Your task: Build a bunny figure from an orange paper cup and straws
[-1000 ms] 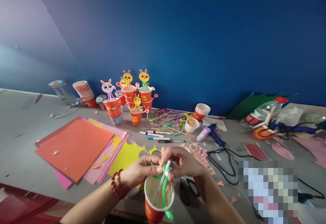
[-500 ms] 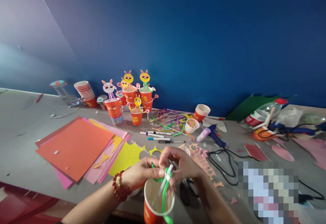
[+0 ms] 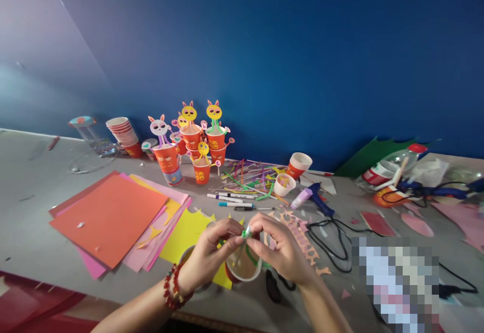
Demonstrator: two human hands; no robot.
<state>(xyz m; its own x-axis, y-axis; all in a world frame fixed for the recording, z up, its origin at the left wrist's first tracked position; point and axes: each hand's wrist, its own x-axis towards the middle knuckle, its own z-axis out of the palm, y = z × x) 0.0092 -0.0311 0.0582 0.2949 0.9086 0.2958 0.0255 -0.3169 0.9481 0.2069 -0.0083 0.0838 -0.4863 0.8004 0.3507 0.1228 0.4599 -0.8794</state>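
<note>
In the head view, my left hand point(image 3: 216, 244), with a red bead bracelet point(image 3: 172, 287), pinches a green pipe cleaner point(image 3: 244, 233) near the top of a thin clear straw point(image 3: 237, 258). The fingertips of my right hand point(image 3: 282, 247) close on the same spot from the other side, beside a small pale piece. Below both hands, a red paper cup point(image 3: 243, 276) has its white rim tilted toward me. The straw reaches down into the cup, and green pipe cleaner also shows inside its right wall. My fingers hide part of the twist.
Decorated cups with animal faces point(image 3: 166, 156) stand at the back. Coloured paper point(image 3: 109, 217) lies left. Pens point(image 3: 234, 205), loose pipe cleaners point(image 3: 242, 179), a glue stick point(image 3: 301, 198) and a corded glue gun point(image 3: 321, 202) lie beyond my hands. A bottle point(image 3: 389, 166) leans at right.
Both hands have risen slightly, and the cup has moved up and away from me with them. My right hand has turned, its fingertips now meeting the left ones at the straw's top.
</note>
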